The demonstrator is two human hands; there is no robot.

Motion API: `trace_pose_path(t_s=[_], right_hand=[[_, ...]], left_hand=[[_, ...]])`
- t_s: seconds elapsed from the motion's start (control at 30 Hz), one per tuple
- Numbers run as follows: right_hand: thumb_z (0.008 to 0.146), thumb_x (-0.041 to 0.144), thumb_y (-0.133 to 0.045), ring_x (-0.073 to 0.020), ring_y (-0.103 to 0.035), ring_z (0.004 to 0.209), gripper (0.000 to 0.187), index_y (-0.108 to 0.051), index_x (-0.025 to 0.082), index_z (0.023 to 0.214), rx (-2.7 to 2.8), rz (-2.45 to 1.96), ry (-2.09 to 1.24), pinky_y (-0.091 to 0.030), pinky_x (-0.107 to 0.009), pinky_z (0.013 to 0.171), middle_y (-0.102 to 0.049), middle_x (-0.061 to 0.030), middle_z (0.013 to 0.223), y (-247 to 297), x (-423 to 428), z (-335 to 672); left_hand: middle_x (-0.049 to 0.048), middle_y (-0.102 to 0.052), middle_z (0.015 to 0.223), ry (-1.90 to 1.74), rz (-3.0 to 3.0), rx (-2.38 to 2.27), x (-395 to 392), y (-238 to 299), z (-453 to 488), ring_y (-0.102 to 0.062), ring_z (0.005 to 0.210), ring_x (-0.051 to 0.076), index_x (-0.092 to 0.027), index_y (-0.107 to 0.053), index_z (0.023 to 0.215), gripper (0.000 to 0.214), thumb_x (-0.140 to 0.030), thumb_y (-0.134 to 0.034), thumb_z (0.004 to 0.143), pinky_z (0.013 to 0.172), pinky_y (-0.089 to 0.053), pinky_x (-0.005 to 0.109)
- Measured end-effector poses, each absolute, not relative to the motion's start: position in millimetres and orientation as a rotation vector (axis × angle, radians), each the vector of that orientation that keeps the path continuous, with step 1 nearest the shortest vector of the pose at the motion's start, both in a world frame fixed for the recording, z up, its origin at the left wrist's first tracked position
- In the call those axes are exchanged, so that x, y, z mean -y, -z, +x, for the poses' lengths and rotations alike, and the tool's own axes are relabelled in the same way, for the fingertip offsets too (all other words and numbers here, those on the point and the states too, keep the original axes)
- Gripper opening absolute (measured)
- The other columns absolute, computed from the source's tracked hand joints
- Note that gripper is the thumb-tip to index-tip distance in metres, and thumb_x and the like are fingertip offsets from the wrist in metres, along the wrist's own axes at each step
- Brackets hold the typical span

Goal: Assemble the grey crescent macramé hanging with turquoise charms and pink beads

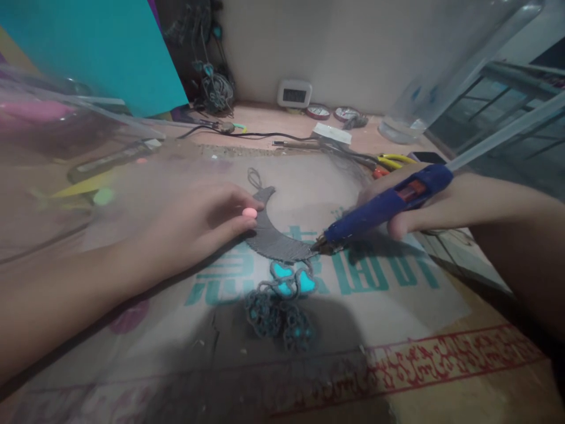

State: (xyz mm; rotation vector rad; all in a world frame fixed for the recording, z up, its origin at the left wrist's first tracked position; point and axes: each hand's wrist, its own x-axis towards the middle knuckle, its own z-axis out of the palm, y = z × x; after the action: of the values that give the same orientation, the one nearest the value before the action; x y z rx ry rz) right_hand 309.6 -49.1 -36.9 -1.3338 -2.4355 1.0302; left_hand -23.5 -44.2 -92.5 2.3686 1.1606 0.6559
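Note:
My left hand (216,215) pinches the left side of a grey, thread-wrapped crescent (282,246) lying flat on the printed sheet. Between that thumb and forefinger shows a small bright pink oval (249,212); I cannot tell what it is. A thin cord loop (253,176) sticks up from the crescent's upper tip. In my right hand (424,206) is a blue hot glue gun (375,212) with a clear glue stick (507,129) in its back. Its nozzle is at the crescent's right end. Below the crescent hang grey cord ornaments (282,318) with turquoise pieces (304,282).
A white digital clock (295,94) stands by the wall, beside two flat round tins (318,111). Black cable (265,135) crosses the back. Yellow-handled pliers (395,160) lie behind my right hand. A clear plastic container (406,126) stands at the back right, a turquoise sheet (97,53) at left.

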Motion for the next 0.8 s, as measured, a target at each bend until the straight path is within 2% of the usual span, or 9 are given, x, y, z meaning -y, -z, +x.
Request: trace_pose_path(t_s=[0.1, 0.3, 0.8], right_hand=[[0.076, 0.063, -0.069, -0.0153, -0.062, 0.064, 0.049, -0.075, 0.018, 0.094, 2.501, -1.262, -1.163, -0.048, -0.024, 0.056, -0.069, -0.0025, 0.073, 37.1, 48.0, 310.7], [0.071, 0.068, -0.070, -0.0138, -0.055, 0.055, 0.051, -0.074, 0.019, 0.084, 2.467, -1.351, -1.072, -0.039, -0.024, 0.047, -0.059, 0.0000, 0.062, 37.3, 50.7, 311.4], [0.065, 0.074, -0.070, -0.0139, -0.050, 0.054, 0.055, -0.071, 0.019, 0.074, 2.436, -1.423, -0.898, -0.037, -0.026, 0.048, -0.054, 0.0005, 0.059, 37.3, 52.8, 304.3]], left_hand=[[0.0044, -0.074, 0.106, -0.651, 2.374, -1.160, 44.0, 92.5, -23.6, -0.069, 0.095, 0.025, -0.025, -0.068, 0.099, 0.028, -0.049, -0.056, 0.090, 0.083, -0.055, 0.037], [0.0040, -0.075, 0.105, -0.653, 2.376, -1.150, 42.8, 92.0, -24.2, -0.069, 0.094, 0.026, -0.026, -0.068, 0.099, 0.027, -0.049, -0.056, 0.089, 0.083, -0.054, 0.037], [0.0050, -0.074, 0.105, -0.655, 2.359, -1.156, 44.0, 92.4, -24.0, -0.069, 0.095, 0.027, -0.026, -0.069, 0.100, 0.028, -0.049, -0.057, 0.089, 0.084, -0.054, 0.039]])
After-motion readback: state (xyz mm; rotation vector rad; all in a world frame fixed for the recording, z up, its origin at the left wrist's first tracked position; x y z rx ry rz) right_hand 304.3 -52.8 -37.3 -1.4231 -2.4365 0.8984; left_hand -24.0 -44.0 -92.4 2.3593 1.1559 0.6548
